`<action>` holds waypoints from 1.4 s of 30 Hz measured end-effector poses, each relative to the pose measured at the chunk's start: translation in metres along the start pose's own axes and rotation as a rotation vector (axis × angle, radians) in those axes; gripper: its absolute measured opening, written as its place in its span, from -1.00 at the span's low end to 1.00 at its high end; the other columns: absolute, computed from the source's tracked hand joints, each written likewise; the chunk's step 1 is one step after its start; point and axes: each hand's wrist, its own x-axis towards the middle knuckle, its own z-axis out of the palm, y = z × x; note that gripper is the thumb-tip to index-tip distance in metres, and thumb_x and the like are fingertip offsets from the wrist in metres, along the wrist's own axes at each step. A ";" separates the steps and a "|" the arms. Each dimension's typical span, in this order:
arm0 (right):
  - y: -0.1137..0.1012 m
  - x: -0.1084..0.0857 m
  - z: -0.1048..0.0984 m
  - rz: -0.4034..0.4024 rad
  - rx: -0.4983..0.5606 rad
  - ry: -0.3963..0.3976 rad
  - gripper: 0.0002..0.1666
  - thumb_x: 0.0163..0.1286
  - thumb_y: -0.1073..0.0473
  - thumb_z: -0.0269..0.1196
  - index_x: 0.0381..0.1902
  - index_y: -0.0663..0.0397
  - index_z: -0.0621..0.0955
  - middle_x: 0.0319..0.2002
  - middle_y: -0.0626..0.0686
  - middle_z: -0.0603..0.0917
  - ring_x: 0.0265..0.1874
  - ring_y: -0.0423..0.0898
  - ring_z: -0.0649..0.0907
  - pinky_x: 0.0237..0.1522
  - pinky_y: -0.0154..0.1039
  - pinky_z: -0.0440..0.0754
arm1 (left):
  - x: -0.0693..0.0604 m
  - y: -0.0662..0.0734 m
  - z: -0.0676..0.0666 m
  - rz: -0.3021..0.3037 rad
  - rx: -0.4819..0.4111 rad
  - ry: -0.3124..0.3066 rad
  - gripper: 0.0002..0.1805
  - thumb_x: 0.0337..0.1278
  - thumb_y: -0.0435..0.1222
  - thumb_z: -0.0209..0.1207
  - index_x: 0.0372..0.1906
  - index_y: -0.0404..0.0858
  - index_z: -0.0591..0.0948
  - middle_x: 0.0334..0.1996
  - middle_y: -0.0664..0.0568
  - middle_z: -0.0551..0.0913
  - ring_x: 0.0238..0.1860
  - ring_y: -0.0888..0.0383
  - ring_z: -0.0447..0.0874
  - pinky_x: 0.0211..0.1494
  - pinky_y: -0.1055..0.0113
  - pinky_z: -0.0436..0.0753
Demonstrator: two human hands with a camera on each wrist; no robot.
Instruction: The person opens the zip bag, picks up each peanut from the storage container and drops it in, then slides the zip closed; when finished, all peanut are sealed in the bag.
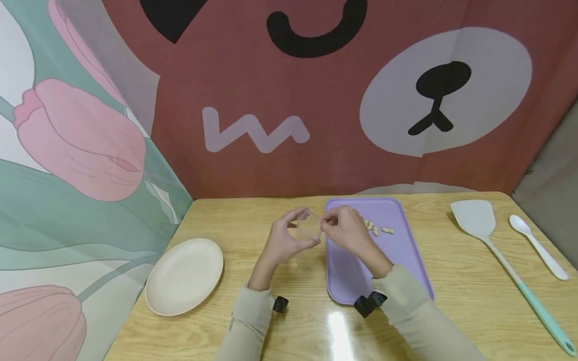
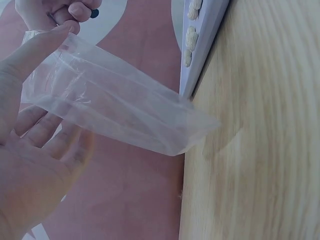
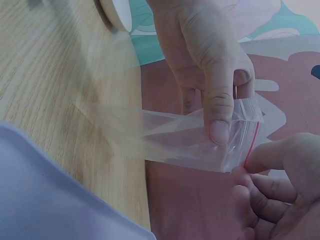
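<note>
A clear plastic bag [image 1: 309,226] with a red strip along its mouth hangs between both hands above the table, left of the purple tray. My left hand [image 1: 285,241] holds the bag's upper part between thumb and fingers. With thumb and forefinger, my right hand [image 1: 347,229] pinches the mouth's edge at the red strip. In the left wrist view the bag [image 2: 120,100] slants down toward the table and looks empty. The right wrist view shows the left thumb lying across the bag [image 3: 185,140]. Several peanuts [image 1: 373,228] lie on the tray, partly behind my right hand.
The purple tray [image 1: 352,281] lies right of centre. A cream oval plate [image 1: 185,277] sits at the left. Along the right side lie a spatula [image 1: 478,220] with a green handle end and a white spoon [image 1: 539,248]. A printed curtain hangs behind the table.
</note>
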 end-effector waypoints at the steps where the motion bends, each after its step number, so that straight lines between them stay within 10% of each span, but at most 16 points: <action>1: 0.000 0.000 0.000 -0.010 0.001 -0.002 -0.84 0.17 0.27 0.27 -0.39 0.18 0.78 -0.54 -0.07 0.71 -0.52 -0.15 0.64 -0.40 -0.17 0.57 | 0.000 0.000 0.000 0.002 -0.007 -0.002 -0.20 -0.18 -0.26 0.57 0.29 -0.24 0.53 0.19 -0.08 0.60 0.17 0.06 0.54 0.05 -0.08 0.58; 13: 0.007 0.004 -0.019 -0.064 -0.097 -0.096 -0.85 0.30 0.21 0.31 -0.24 0.12 0.76 -0.41 -0.05 0.73 -0.39 -0.09 0.67 -0.30 -0.09 0.60 | -0.003 -0.002 -0.008 -0.065 0.005 0.031 -0.18 -0.22 -0.22 0.58 0.28 -0.28 0.54 0.17 0.09 0.62 0.23 0.14 0.49 0.19 -0.17 0.44; 24: 0.098 0.016 -0.067 0.057 -0.464 -0.191 -0.70 0.20 0.31 0.31 -0.10 0.36 0.68 -0.25 0.22 0.71 -0.25 0.14 0.68 -0.27 0.09 0.62 | -0.002 -0.004 -0.010 -0.055 -0.014 0.019 -0.20 -0.19 -0.24 0.57 0.28 -0.30 0.53 0.19 0.03 0.61 0.18 0.10 0.52 0.06 0.04 0.56; 42: 0.151 0.001 -0.054 0.075 -0.401 -0.222 -0.94 0.21 0.42 0.31 -0.45 0.32 0.70 -0.49 0.09 0.68 -0.49 0.00 0.58 -0.34 0.03 0.60 | -0.001 -0.003 -0.006 -0.071 -0.036 -0.034 -0.19 -0.15 -0.21 0.55 0.30 -0.30 0.52 0.16 -0.01 0.62 0.14 0.04 0.55 0.07 -0.09 0.56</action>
